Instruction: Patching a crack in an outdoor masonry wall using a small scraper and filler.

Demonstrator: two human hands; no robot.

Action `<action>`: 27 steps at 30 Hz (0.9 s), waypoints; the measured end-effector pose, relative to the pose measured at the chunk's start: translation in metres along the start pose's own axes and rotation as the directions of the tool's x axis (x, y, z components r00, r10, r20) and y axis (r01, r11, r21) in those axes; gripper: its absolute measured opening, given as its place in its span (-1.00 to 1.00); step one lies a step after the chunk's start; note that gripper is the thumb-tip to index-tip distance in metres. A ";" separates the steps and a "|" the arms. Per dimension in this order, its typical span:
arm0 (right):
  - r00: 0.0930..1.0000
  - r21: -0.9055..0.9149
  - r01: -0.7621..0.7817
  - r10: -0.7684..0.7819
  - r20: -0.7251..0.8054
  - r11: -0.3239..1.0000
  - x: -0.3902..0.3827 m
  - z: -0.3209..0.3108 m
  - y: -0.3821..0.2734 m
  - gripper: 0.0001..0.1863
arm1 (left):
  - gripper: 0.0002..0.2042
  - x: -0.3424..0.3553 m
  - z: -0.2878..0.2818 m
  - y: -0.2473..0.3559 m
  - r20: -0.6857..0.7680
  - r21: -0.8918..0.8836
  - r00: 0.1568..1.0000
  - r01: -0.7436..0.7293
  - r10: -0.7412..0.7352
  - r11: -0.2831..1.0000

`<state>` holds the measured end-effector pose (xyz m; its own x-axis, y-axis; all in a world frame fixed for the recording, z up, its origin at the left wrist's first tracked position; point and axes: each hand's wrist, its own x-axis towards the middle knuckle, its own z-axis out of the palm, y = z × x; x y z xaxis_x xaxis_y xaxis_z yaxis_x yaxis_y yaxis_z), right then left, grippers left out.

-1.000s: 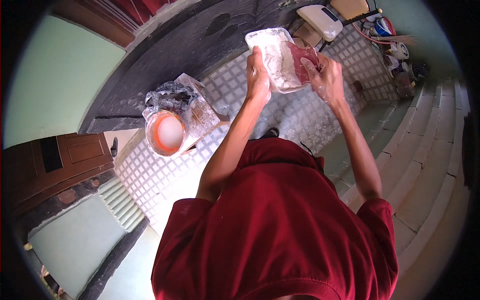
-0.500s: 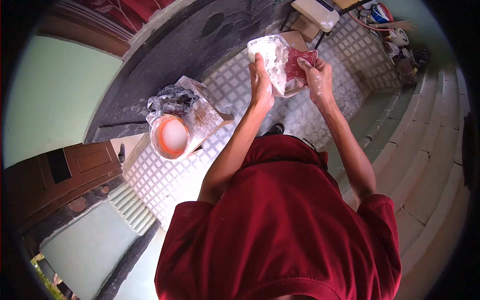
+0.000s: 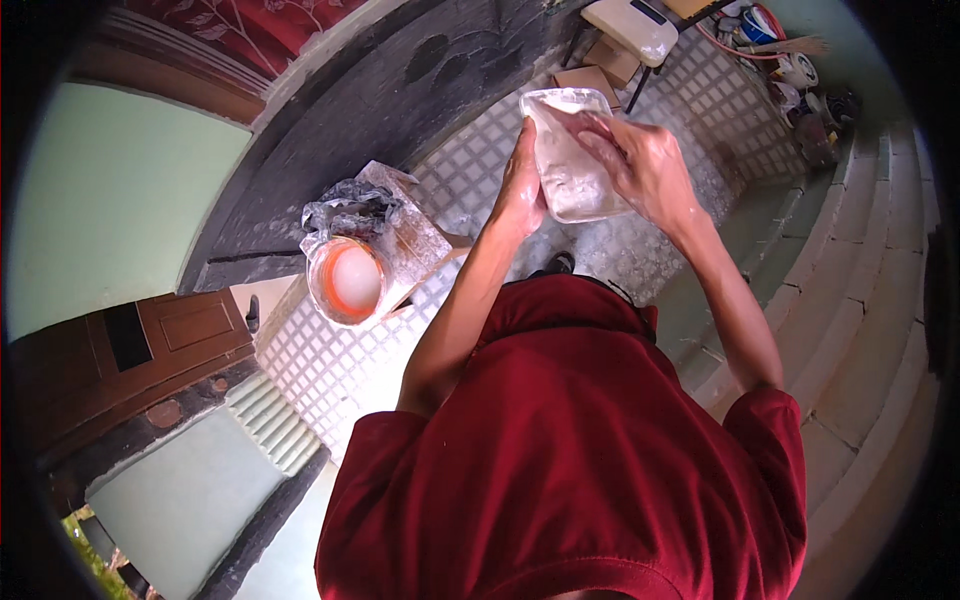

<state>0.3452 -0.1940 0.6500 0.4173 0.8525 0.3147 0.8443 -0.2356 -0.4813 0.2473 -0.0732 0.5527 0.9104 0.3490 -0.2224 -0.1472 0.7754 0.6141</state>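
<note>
The right hand's fingers [image 3: 610, 135] lie spread and pressed flat across the face of a clear plastic bag [image 3: 570, 160], and the left hand [image 3: 520, 190] cups the bag's other side with its fingers closed together against it, so the bag is squeezed between two palms rather than pinched at a corner. Held that way, high in the upper middle of the frame and well clear of the floor, the soft bag cannot sag or spill; it looks filled with something pale and wet, and the right hand [image 3: 645, 165] itself shines as if damp. Both forearms rise from the red shirt [image 3: 570, 470] at the bottom of the frame and meet at the bag. To the left of the bag, near the frame's middle left, an orange-rimmed bucket [image 3: 345, 283] with a whitish content stands on the checkered tile floor [image 3: 320, 370], well apart from the hands, with crumpled dark and clear plastic wrap [image 3: 350, 205] bunched just beside and over its upper edge. A dark stone slab [image 3: 380, 90] runs behind it. In the upper right, a white box [image 3: 630, 25] and a clutter of small things sit far off, beside pale steps [image 3: 850, 300] that curve down the right edge.
</note>
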 end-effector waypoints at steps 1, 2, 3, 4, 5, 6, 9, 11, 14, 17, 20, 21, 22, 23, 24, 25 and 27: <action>1.000 0.002 0.005 -0.005 0.003 1.000 -0.004 -0.005 -0.001 -0.75 | -0.30 0.000 -0.006 0.001 -0.004 -0.001 1.000 -0.004 0.004 1.000; 0.999 -0.025 0.034 -0.034 0.013 0.999 -0.006 -0.011 -0.003 -0.75 | -0.29 0.001 -0.011 0.003 0.045 -0.028 0.998 0.047 -0.046 0.998; 0.998 -0.052 0.063 -0.062 0.023 0.997 -0.008 -0.018 -0.003 -0.76 | -0.27 0.001 -0.017 0.004 0.096 -0.053 0.991 0.100 -0.094 0.994; 0.993 -0.102 0.098 -0.090 0.078 0.990 -0.009 -0.027 -0.003 -0.75 | -0.25 -0.003 -0.011 0.011 0.045 -0.023 0.988 0.146 -0.145 0.989; 0.992 -0.099 0.101 -0.093 0.080 0.990 -0.007 -0.034 -0.005 -0.75 | -0.25 -0.006 -0.007 0.016 0.041 -0.024 0.989 0.144 -0.142 0.989; 0.984 -0.113 0.142 -0.127 0.128 0.983 -0.006 -0.042 -0.008 -0.75 | -0.24 -0.008 -0.004 0.019 0.037 0.010 0.987 0.155 -0.155 0.988; 0.954 -0.130 0.265 -0.241 0.176 0.955 -0.005 -0.054 -0.007 -0.74 | -0.25 -0.011 -0.001 0.027 0.033 0.036 0.980 0.196 -0.198 0.980; 0.917 -0.157 0.355 -0.310 0.252 0.922 -0.005 -0.062 -0.009 -0.68 | -0.26 -0.013 -0.001 0.030 0.032 0.028 0.973 0.227 -0.228 0.973; 0.842 -0.230 0.512 -0.431 0.324 0.827 -0.010 -0.064 0.003 -0.59 | -0.28 -0.016 0.003 0.033 0.069 0.043 0.974 0.214 -0.217 0.976; 0.793 -0.324 0.587 -0.447 0.414 0.742 -0.017 -0.063 0.019 -0.49 | -0.30 -0.016 0.006 0.035 0.086 0.020 0.971 0.222 -0.223 0.975; 0.783 -0.356 0.604 -0.448 0.431 0.713 -0.020 -0.070 0.033 -0.39 | -0.31 -0.012 0.002 0.032 0.042 0.048 0.971 0.231 -0.233 0.972; 0.782 -0.353 0.605 -0.449 0.433 0.713 -0.021 -0.071 0.039 -0.39 | -0.32 -0.011 0.001 0.032 0.042 0.050 0.974 0.220 -0.222 0.974; 0.780 -0.319 0.596 -0.437 0.447 0.737 -0.022 -0.072 0.044 -0.36 | -0.32 -0.013 0.002 0.032 0.043 0.054 0.977 0.209 -0.211 0.977; 0.778 -0.285 0.584 -0.425 0.462 0.760 -0.023 -0.073 0.046 -0.34 | -0.32 -0.013 0.003 0.031 0.042 0.053 0.976 0.209 -0.212 0.976; 0.769 -0.267 0.583 -0.416 0.485 0.767 -0.021 -0.078 0.045 -0.32 | -0.32 -0.014 0.005 0.031 0.026 0.052 0.976 0.214 -0.216 0.975; 0.771 -0.269 0.581 -0.413 0.486 0.768 -0.021 -0.081 0.045 -0.32 | -0.32 -0.014 0.006 0.030 0.013 0.052 0.975 0.220 -0.221 0.974; 0.768 -0.267 0.581 -0.410 0.492 0.769 -0.022 -0.085 0.047 -0.30 | -0.32 -0.011 0.003 0.027 0.035 0.039 0.976 0.214 -0.215 0.976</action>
<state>0.4043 -0.2633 0.6902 -0.1906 0.9810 0.0367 0.9814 0.1895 0.0310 0.2342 -0.0582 0.5743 0.9338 0.1551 -0.3225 0.0661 0.8110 0.5813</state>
